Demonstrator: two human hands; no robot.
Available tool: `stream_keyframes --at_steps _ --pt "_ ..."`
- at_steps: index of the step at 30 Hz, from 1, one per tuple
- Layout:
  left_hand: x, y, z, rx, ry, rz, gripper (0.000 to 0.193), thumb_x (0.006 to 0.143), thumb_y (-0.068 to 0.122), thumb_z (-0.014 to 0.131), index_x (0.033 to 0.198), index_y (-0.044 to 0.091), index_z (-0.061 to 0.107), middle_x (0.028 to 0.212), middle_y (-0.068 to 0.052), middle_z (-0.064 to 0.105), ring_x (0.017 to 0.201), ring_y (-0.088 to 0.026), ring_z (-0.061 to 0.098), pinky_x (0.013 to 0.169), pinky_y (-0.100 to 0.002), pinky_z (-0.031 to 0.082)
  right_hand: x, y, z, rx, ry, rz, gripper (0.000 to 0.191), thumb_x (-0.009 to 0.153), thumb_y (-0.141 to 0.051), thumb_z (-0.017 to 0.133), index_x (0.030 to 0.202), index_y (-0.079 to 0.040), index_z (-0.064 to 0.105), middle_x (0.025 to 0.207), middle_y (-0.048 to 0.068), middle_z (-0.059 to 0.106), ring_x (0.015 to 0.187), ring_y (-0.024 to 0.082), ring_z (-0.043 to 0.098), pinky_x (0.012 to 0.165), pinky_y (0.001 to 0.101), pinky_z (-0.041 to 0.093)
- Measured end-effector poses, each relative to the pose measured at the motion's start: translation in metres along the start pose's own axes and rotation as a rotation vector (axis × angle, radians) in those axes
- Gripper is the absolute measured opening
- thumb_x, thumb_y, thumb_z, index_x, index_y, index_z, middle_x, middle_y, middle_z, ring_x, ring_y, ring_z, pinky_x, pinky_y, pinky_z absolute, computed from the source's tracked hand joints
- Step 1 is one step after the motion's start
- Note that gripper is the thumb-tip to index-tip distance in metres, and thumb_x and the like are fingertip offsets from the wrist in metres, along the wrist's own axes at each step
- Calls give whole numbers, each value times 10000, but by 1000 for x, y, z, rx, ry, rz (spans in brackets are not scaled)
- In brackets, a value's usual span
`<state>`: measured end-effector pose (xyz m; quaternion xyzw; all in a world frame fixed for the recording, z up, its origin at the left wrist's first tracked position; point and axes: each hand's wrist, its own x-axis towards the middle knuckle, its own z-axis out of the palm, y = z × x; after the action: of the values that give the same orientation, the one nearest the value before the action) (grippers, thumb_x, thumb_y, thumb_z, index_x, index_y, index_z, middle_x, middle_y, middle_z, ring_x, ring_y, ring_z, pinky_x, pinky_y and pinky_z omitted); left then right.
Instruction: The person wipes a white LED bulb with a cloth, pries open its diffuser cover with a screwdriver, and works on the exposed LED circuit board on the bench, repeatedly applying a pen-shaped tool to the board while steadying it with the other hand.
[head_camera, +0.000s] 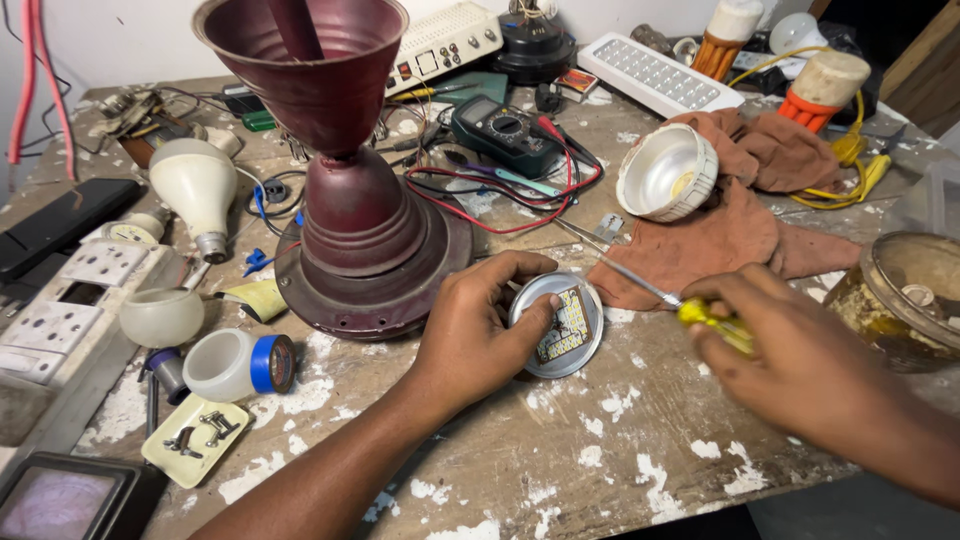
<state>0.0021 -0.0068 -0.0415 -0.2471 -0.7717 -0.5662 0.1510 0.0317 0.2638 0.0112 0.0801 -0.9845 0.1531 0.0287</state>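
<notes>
Workbench (620, 470) wood with chipped white paint holds everything. One big dark red fan part (365, 225) stands in the middle, shaped like a funnel on a round base. One brown cloth (740, 225) lies to its right. One clear jar (915, 295) sits at the right edge with small bits inside; I cannot tell what they are. One white lamp panel (655, 72) with rows of dots lies at the back, and one dark multimeter (505, 130) with red wires lies near it. One silver bulb shell (665, 170) lies on the cloth. Two orange-and-white bulbs (815, 85) stand at the back.

One white bulb (200, 190) lies on the left. One white cap (232, 365) holds a roll of blue tape (270, 363). One small cream tray (195, 440) holds dark clips.

Left hand (470, 325) grips the round silver LED plate (558, 325), which lies flat on the wood just right of the fan part. Right hand (790, 355) is closed around a yellow-handled screwdriver (715, 320); its thin metal tip points up and left, past the plate.
</notes>
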Motion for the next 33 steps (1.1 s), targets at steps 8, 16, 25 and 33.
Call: stream_keyframes --at_steps 8,16,25,33 --pt "-1 4 -2 168 18 62 312 881 166 709 1142 -5 701 1031 -201 746 917 -322 751 790 -395 580 9 -15 21 -181 25 -114 433 855 -359 720 1201 -117 628 1048 125 600 1024 332 642 862 476 516" --pt "-2 10 4 354 -77 61 301 895 164 682 1161 20 679 1056 -184 693 943 -385 678 800 -471 528 4 -9 -4 -218 113 -21 508 844 -454 740 1248 -151 685 1075 102 626 955 313 676 826 451 547" --pt "-2 17 15 557 -126 86 312 889 201 694 1160 46 681 1076 -140 689 1018 -353 635 819 -475 513 -4 141 -65 -389 661 33 395 870 -333 732 1210 -131 741 1087 125 696 932 303 700 817 445 561" --pt "5 39 32 668 -15 171 380 832 204 730 1178 52 686 1145 -142 688 1020 -351 639 792 -467 527 -36 325 -89 -256 418 35 565 766 -399 763 1275 -163 692 1158 110 719 1054 290 719 958 462 572"
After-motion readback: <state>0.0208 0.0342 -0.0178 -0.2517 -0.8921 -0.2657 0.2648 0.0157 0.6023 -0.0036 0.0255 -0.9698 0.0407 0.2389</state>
